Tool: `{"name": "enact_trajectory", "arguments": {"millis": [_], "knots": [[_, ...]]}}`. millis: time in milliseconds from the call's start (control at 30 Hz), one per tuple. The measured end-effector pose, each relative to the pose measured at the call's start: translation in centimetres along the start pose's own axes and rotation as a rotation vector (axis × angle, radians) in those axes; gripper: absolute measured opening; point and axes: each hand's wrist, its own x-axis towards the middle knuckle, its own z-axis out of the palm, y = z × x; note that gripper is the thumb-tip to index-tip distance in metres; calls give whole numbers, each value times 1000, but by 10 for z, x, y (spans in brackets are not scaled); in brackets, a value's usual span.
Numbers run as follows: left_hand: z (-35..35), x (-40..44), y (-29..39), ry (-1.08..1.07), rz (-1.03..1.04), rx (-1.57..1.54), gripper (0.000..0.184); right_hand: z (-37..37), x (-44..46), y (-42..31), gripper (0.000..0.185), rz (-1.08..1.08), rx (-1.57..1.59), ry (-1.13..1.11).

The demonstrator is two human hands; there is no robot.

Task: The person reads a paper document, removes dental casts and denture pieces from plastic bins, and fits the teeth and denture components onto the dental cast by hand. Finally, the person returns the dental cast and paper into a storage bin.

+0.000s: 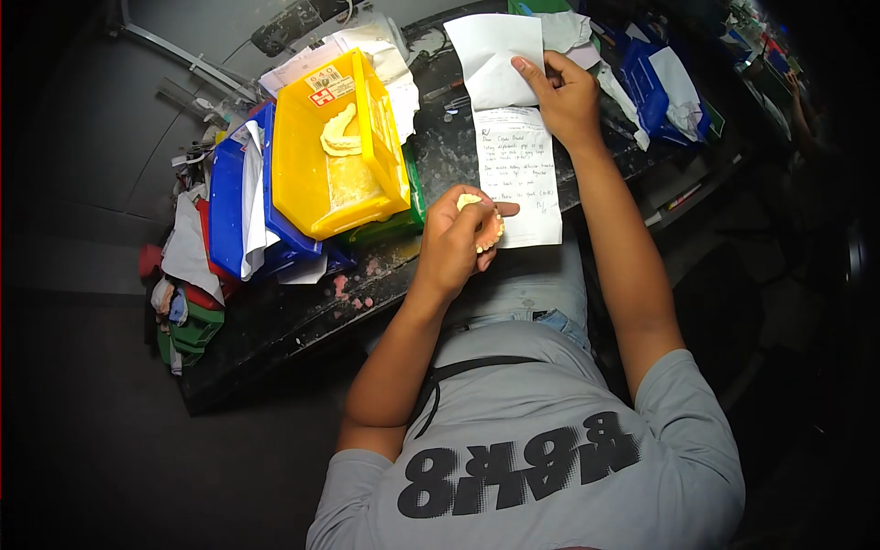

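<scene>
My left hand (451,240) is closed around a set of false teeth (489,235) with a pink base and pale teeth, partly hidden by the fingers. One finger reaches over the lower part of a handwritten sheet (518,174). At the upper right, my right hand (568,96) pinches the sheet between thumb and fingers, its blank upper part (495,57) folded over. Left of the hands stands a yellow bin (302,174) with a label. Inside it lies a cream horseshoe-shaped dental cast (341,136).
Blue bins (225,206) with papers stand beside the yellow one, and green bins (197,335) are at the left edge. Another blue bin (653,87) with papers is at the right. Pink crumbs (342,287) lie on the dark worktable (275,339). A person's arm shows at far right.
</scene>
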Motion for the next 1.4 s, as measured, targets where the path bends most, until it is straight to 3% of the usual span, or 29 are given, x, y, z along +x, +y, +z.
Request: {"name": "enact_trajectory", "arguments": {"millis": [1400], "knots": [[-3,3,-5,-26,21,1,11,-10,-7,5,21,-33,-1,-19]]}}
